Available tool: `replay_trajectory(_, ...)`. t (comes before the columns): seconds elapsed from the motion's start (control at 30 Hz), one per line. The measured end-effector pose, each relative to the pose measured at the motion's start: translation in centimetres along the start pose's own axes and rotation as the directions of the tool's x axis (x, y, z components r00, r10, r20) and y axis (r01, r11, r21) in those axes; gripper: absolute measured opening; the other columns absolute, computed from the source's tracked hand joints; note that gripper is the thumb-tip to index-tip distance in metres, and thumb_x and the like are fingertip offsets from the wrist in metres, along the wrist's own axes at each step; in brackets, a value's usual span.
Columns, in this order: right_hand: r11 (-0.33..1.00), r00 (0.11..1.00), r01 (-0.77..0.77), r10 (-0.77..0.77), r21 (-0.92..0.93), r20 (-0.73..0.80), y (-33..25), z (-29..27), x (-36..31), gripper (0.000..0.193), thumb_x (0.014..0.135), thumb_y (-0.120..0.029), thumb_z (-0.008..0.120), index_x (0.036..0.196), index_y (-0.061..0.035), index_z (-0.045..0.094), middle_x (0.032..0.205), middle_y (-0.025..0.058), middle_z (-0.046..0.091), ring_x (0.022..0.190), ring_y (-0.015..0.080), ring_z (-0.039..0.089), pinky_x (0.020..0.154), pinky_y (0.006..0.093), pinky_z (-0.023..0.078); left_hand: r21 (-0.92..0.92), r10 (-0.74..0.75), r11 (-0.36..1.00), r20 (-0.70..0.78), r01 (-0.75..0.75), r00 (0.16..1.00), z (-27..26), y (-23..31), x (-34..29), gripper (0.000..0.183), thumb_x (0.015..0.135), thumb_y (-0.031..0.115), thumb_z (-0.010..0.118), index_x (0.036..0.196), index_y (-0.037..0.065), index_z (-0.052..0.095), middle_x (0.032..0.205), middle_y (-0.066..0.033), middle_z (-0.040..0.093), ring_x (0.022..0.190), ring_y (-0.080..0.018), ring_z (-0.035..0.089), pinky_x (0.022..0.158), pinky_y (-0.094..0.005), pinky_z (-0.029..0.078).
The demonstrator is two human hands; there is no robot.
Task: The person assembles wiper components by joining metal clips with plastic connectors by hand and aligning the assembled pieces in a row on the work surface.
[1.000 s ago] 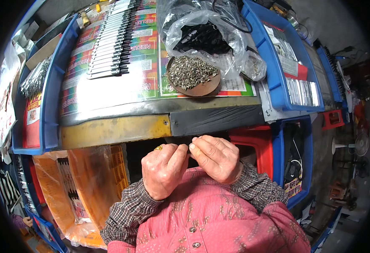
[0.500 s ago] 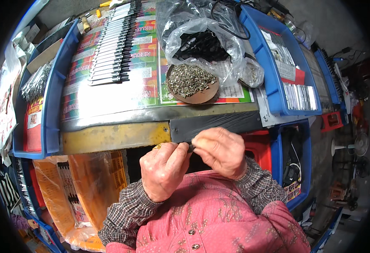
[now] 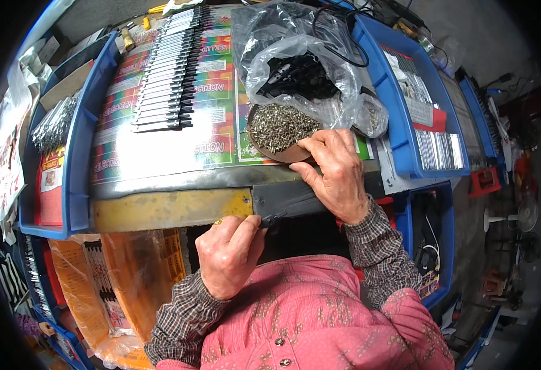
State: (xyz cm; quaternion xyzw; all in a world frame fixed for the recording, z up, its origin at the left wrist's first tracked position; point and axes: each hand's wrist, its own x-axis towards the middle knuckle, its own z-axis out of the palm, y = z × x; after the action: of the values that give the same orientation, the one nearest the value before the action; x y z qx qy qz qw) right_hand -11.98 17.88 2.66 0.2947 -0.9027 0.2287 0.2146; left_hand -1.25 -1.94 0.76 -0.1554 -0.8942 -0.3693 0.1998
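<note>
A small black plastic part (image 3: 273, 219) with a narrow end pokes out of my left hand (image 3: 228, 254), whose thumb and fingers are closed round it in front of the table edge. My right hand (image 3: 335, 176) reaches over the near right rim of a round brown dish (image 3: 273, 153). Its thumb and forefinger are apart, with nothing visible between them. Many small metal pins (image 3: 283, 125) are heaped in the dish. Behind it, a clear plastic bag (image 3: 258, 60) lies open around a pile of black plastic parts (image 3: 301, 75).
A long row of silver-and-black pen-like pieces (image 3: 165, 77) lies on the colourful table sheet. Blue trays (image 3: 78, 160) of slender parts flank the table, another blue tray (image 3: 400, 117) being at right. Below left stands an orange crate (image 3: 136, 265) lined with plastic.
My right hand has parted from my left and moved forward to the dish, its fingers spreading. My left hand has shifted slightly left and down, keeping the black part, which now shows more.
</note>
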Motion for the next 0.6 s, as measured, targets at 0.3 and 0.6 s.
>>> replay_trajectory(0.3, 0.999, 0.996, -0.03, 0.029, 0.011, 0.081, -0.2, -0.1, 0.6, 0.031, 0.07, -0.014, 0.077, 0.096, -0.0024, 0.065, 0.095, 0.0101, 0.057, 0.09, 0.0289, 0.053, 0.077, 0.0389, 0.045, -0.015, -0.018, 1.0, 0.0, 0.018, 1.0, 0.0, -0.1, -0.3, 0.025, 0.068, -0.002, 0.074, 0.091, 0.002, 0.064, 0.073, -0.0112, 0.059, 0.063, -0.0269, 0.061, 0.055, -0.0349, 0.048)
replay_trajectory(0.6, 0.994, 0.99, 0.028, -0.042, 0.106, 0.132, 0.0, -0.1, 1.6, 0.019, 0.068, -0.002, 0.073, 0.079, -0.0028, 0.058, 0.081, 0.0084, 0.056, 0.083, 0.028, 0.052, 0.074, 0.0384, 0.043, -0.003, -0.043, 0.999, 0.031, 0.043, 0.999, -0.2, 0.1, -0.4, 0.023, 0.07, 0.0, 0.074, 0.09, 0.003, 0.064, 0.073, -0.0104, 0.059, 0.062, -0.0263, 0.06, 0.054, -0.0345, 0.048)
